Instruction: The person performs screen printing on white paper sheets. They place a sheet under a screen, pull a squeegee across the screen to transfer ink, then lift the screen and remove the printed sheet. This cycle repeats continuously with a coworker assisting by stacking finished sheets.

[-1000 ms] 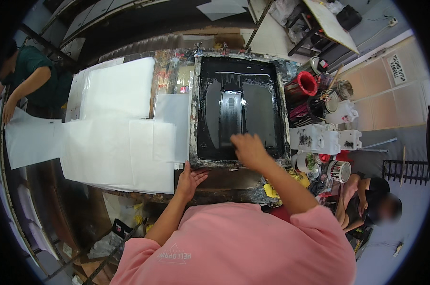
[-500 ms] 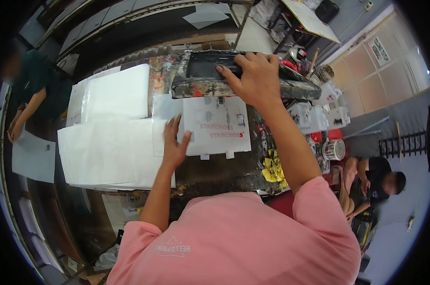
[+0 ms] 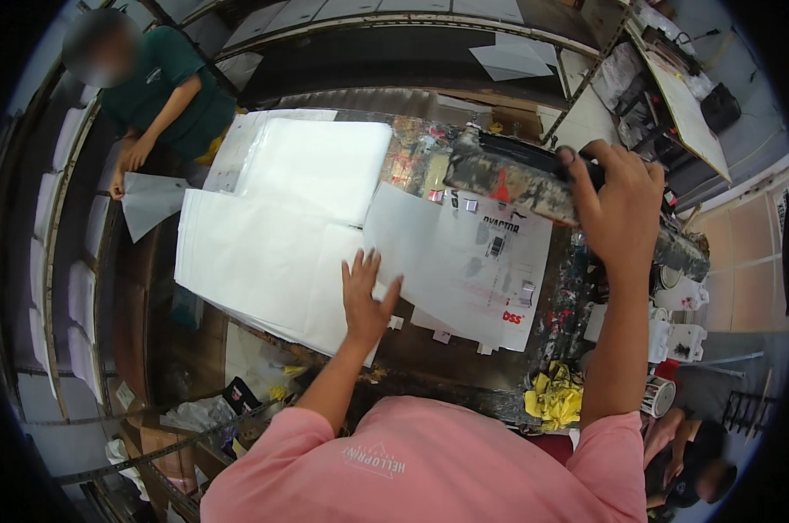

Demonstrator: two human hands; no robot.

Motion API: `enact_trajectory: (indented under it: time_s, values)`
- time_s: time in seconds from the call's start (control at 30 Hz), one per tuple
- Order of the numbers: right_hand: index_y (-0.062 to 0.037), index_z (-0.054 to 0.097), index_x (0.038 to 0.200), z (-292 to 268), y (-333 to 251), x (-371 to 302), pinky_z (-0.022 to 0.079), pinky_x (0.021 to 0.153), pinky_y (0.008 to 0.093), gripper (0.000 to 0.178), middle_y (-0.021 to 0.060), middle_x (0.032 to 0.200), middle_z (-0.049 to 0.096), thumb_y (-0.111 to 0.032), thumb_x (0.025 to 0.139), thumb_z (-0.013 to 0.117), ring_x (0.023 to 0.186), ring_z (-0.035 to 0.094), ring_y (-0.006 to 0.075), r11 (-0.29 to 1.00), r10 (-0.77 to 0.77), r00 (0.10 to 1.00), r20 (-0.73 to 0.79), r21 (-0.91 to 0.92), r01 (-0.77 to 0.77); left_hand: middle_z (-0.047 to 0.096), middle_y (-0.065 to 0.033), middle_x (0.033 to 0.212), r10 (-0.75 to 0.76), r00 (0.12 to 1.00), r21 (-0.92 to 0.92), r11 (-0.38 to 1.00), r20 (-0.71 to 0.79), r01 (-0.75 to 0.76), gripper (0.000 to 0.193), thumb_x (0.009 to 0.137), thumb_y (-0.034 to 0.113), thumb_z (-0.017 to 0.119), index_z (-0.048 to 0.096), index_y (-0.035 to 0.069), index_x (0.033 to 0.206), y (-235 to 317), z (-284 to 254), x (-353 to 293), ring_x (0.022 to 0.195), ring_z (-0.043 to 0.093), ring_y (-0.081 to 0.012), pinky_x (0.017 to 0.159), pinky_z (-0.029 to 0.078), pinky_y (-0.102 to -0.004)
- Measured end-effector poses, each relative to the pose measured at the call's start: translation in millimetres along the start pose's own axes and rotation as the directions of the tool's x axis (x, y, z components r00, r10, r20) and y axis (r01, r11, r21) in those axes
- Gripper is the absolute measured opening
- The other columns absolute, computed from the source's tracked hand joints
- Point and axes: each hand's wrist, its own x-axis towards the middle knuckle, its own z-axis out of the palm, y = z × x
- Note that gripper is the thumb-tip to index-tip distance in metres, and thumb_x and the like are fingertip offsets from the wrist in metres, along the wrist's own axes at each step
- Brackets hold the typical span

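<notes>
My right hand (image 3: 617, 200) is closed round the near side of a paint-stained screen-printing frame (image 3: 516, 181), which hangs tilted over the far part of the worktable. Below the frame lies a white sheet (image 3: 532, 244) with black and red print. A thin translucent sheet (image 3: 429, 248) slants across its left part. My left hand (image 3: 367, 301) is open, fingers spread, at the right edge of a stack of blank white sheets (image 3: 264, 253); whether a fingertip touches the translucent sheet I cannot tell. A second white stack (image 3: 325, 161) lies behind.
Crumpled yellow paper (image 3: 554, 392) sits at the table's front right. White tubs (image 3: 678, 340) and a paint can (image 3: 658, 397) stand farther right. On the left, a co-worker in green (image 3: 155, 91) holds a sheet (image 3: 155, 205) beside shelves. Another person (image 3: 686, 462) sits lower right.
The view has turned left, so the table appears farther right. The translucent sheet now covers part of the printed sheet. My right hand has shifted toward the frame's near side.
</notes>
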Motion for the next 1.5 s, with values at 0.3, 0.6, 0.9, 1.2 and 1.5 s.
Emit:
enact_trajectory:
  time_s: [0.3, 0.6, 0.9, 1.2, 1.5]
  values:
    - [-0.0034, 0.072, 0.096, 0, -13, -34, 0.041, 0.09, 0.0446, 0.039, 0.0131, 0.09, 0.068, -0.042, 0.1, 0.069, 0.09, 0.064, 0.0333, 1.0, -0.017, 1.0, -0.01, -0.015, 0.017, 0.065, -0.0213, 0.147, -0.018, 0.973, 0.018, 1.0, -0.228, 0.022, 0.051, 0.096, 0.016, 0.077, 0.065, -0.001, 0.142, -80, -83, 45, 0.148, 0.05, -0.0409, 0.127, 0.028, -0.0561]
    - [-0.003, 0.072, 0.099, 13, -14, -62, 0.041, 0.095, 0.0459, 0.042, 0.0148, 0.096, 0.07, -0.043, 0.106, 0.061, 0.098, 0.065, 0.0362, 0.992, -0.063, 0.998, -0.01, -0.111, 0.062, 0.035, -0.026, 0.168, -0.288, 0.938, 0.298, 0.894, -0.194, 0.336, 0.077, 0.098, 0.037, 0.073, 0.042, 0.015, 0.164, -228, -150, 98, 0.157, 0.029, -0.0495, 0.125, 0.023, -0.068]
    - [-0.0017, 0.073, 0.107, 17, -15, -99, 0.04, 0.098, 0.0466, 0.04, 0.0152, 0.104, 0.07, -0.04, 0.107, 0.059, 0.102, 0.065, 0.0368, 0.983, -0.05, 0.995, 0.084, -0.171, 0.064, 0.02, -0.031, 0.173, -0.628, 0.723, 0.27, 0.671, -0.289, 0.691, 0.09, 0.1, 0.06, 0.065, 0.038, 0.005, 0.165, -258, -148, -42, 0.161, 0.016, -0.0513, 0.129, 0.013, -0.0663]
    - [-0.0013, 0.072, 0.109, 25, -16, -100, 0.039, 0.1, 0.0482, 0.037, 0.017, 0.107, 0.07, -0.036, 0.106, 0.06, 0.104, 0.064, 0.0374, 0.981, -0.1, 0.995, 0.021, -0.167, 0.102, 0.022, -0.0216, 0.176, -0.594, 0.803, 0.547, 0.655, -0.054, 0.521, 0.088, 0.106, 0.066, 0.047, 0.033, 0.007, 0.168, -291, -175, -49, 0.164, 0.018, -0.039, 0.133, 0.01, -0.0576]
    - [-0.0039, 0.072, 0.106, 17, -20, -97, 0.038, 0.1, 0.0492, 0.033, 0.0137, 0.102, 0.068, -0.036, 0.102, 0.063, 0.104, 0.063, 0.0349, 0.988, -0.026, 0.991, 0.128, -0.151, 0.045, 0.012, -0.0204, 0.179, -0.668, 0.744, 0.656, 0.549, -0.03, 0.519, 0.105, 0.099, 0.079, 0.047, 0.022, 0.008, 0.172, -269, -170, -47, 0.166, 0.012, -0.0379, 0.132, 0.011, -0.0572]
